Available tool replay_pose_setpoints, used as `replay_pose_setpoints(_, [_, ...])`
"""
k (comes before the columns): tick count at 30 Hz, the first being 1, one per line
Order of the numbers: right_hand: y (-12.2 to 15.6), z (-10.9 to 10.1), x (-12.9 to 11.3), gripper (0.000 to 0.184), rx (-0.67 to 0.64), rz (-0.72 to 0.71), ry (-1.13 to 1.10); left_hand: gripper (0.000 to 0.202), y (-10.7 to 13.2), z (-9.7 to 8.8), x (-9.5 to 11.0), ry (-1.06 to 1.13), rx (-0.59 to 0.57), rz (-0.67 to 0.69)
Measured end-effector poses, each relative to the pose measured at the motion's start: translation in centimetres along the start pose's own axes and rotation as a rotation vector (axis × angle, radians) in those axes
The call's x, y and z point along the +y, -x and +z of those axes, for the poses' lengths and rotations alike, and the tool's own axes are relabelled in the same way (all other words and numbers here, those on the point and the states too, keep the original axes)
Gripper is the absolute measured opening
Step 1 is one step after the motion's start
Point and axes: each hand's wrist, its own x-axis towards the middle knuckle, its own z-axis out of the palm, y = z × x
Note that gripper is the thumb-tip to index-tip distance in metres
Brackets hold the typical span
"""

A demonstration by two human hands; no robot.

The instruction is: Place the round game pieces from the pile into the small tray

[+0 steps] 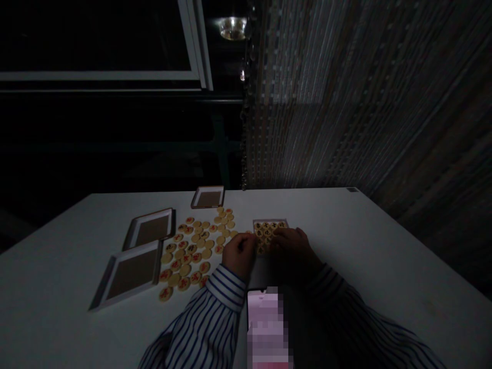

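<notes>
A shallow box (270, 221) on the white table holds rows of round wooden Chinese chess pieces (268, 232) with dark characters. My left hand (239, 254) is closed at the box's left side, thumb and fingers pinched together. A pale piece (248, 232) shows just behind its fingertips; whether it is gripped is unclear. Over the box's right part, my right hand (294, 243) has its fingers bent together, tips down on the pieces. What lies under those tips is hidden. Left of my hands, many loose pieces (186, 258) lie scattered, some with red characters, some blank side up.
Three shallow trays or lids rest on the table: one at the back (208, 198), another at the left (149, 229), and a third nearer me (132, 271). A lit phone (265, 323) lies between my forearms. Behind the table hangs a string curtain (307, 102). The room is dim.
</notes>
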Motion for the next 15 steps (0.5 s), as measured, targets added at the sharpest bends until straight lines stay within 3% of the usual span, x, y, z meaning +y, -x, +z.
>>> replay_pose_setpoints(9, [0.10,-0.05,-0.25,0.014,0.026,0.012,-0.011,0.027,0.06,-0.10,0.34,0.013,-0.005,0.004])
replay_pose_setpoints(15, [-0.10,-0.34,-0.13,0.017,-0.035,-0.010,-0.004,0.026,0.10,-0.05,0.25,0.003,0.000,0.013])
